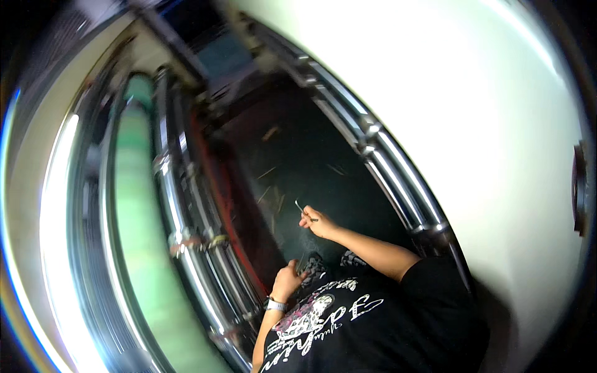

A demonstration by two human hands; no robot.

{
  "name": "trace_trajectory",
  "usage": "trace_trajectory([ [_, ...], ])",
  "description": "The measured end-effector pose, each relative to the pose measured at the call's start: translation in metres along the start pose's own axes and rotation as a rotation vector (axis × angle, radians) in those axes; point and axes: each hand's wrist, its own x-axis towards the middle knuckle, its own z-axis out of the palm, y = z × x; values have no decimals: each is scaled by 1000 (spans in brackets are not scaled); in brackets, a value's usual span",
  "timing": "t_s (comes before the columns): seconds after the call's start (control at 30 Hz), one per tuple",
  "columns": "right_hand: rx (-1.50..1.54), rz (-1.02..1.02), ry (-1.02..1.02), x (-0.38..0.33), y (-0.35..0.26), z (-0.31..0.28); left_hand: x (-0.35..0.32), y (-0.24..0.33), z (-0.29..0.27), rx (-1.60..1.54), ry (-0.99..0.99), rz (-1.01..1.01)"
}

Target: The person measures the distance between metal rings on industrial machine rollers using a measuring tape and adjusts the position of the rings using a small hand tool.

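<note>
My right hand (319, 223) is out in front of my body, its fingers closed around a slim metal tool (298, 206). The bright end of the tool sticks out past the fingers and a dark end shows beside the palm; its exact kind is too small to tell. My left hand (288, 281) is lower and nearer to me, close to my leg, with a light-coloured band (275, 304) at the wrist. Its fingers look loosely apart, and I see nothing in them.
On my left runs a machine with shiny metal rollers (224, 280) and a long pale green roller (135, 180). More metal rollers (398, 174) line the right side, beside a large white panel (497, 124). Thin scraps (268, 194) lie on the dark floor (311, 149).
</note>
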Motion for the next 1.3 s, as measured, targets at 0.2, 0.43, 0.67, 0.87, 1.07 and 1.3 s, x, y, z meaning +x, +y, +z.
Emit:
trace_trajectory([
  [0.2, -219, -48, 469, -68, -27, -100, 120, 31, -33, 235, -372, 462],
  [0.43, -129, 25, 906, -186, -44, -96, 182, 148, -32, 477, -653, 721],
  [0.67, 176, 382, 1322, -280, -29, -64, 163, 218, 36, 654, -926, 957],
  [0.87, 550, -352, 2017, -327, 85, -10, 142, 227, 63, 719, -1074, 1219],
  [1.07, 377, 128, 1948, -291, 47, 10, 178, 224, 38, 806, -1061, 1353],
  [1.3, 114, 183, 1465, -125, 23, -37, 264, 185, -49, 632, -904, 1189],
])
